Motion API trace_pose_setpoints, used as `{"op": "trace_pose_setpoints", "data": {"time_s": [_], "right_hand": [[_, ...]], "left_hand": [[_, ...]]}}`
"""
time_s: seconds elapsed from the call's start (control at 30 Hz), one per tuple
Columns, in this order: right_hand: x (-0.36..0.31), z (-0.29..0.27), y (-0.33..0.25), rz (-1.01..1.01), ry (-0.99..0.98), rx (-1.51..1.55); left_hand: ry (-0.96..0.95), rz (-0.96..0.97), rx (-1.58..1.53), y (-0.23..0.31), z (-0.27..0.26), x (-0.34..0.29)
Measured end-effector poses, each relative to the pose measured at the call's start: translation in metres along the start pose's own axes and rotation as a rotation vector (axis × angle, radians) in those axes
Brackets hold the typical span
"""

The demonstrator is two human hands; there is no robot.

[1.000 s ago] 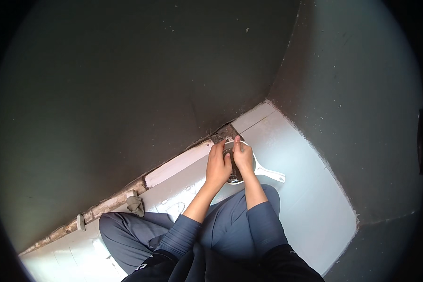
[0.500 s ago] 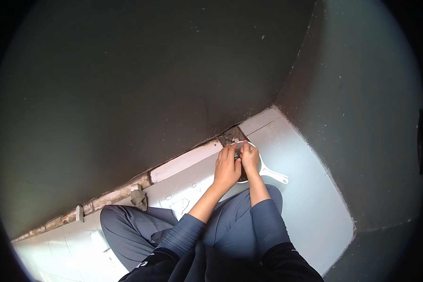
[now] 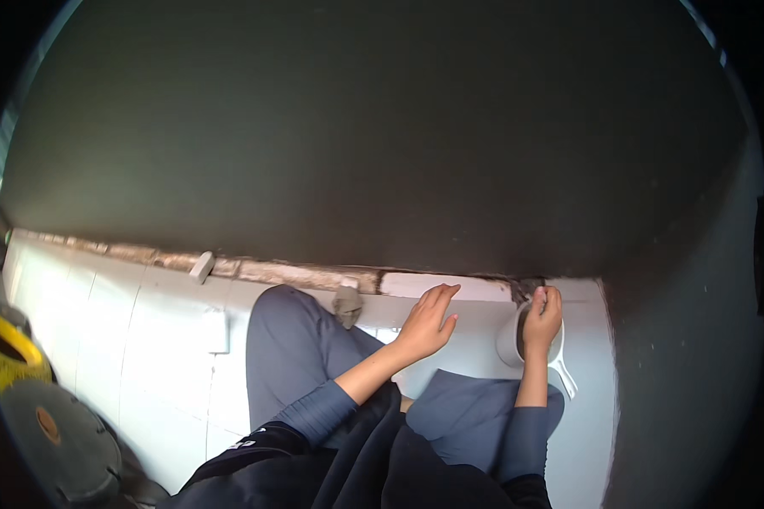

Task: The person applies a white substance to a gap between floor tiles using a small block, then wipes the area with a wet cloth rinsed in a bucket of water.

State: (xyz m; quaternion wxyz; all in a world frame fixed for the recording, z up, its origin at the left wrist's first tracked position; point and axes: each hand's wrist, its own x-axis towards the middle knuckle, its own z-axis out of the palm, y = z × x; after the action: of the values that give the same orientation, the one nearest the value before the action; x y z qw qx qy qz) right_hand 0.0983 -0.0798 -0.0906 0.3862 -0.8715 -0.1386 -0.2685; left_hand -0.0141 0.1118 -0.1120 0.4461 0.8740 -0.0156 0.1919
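A white, round, long-handled vessel (image 3: 508, 343) stands on the pale tiled floor at the right, its handle pointing towards me. Dark contents show partly inside it. My right hand (image 3: 543, 322) is over its opening with the fingers curled closed. Whatever they may hold is hidden. My left hand (image 3: 430, 326) hovers apart from the vessel, to its left, palm down with the fingers stretched out and nothing in them. A crumpled greyish-brown cloth (image 3: 346, 306) lies by the wall, beyond my left knee.
A dark wall (image 3: 382, 153) rises in front, with a white tile strip (image 3: 441, 285) and rough masonry along its foot. At the left are a grey block (image 3: 202, 267), a white box (image 3: 217, 332), a yellow container (image 3: 14, 349) and a dark round lid-like object (image 3: 64, 445).
My left hand has left the vessel and moved left, its fingers now stretched out. My right hand stays at the vessel. The view has swung left, bringing the yellow container into sight.
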Motion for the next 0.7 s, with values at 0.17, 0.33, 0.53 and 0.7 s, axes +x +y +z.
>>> {"op": "trace_pose_setpoints", "data": {"time_s": [0.17,0.33,0.53,0.7], "right_hand": [[-0.022,0.070,-0.065,-0.181,-0.292,0.218],[-0.041,0.148,-0.144,-0.231,-0.478,0.426],[-0.057,0.215,-0.223,-0.392,-0.780,0.534],[-0.074,0.254,-0.209,-0.330,-0.965,0.519]], "left_hand": [[0.223,-0.072,-0.015,-0.028,-0.071,-0.030],[0.465,-0.193,-0.048,-0.055,-0.129,-0.042],[0.808,-0.301,-0.350,-0.090,-0.136,-0.046],[0.953,-0.280,-0.629,-0.103,-0.143,-0.035]]}}
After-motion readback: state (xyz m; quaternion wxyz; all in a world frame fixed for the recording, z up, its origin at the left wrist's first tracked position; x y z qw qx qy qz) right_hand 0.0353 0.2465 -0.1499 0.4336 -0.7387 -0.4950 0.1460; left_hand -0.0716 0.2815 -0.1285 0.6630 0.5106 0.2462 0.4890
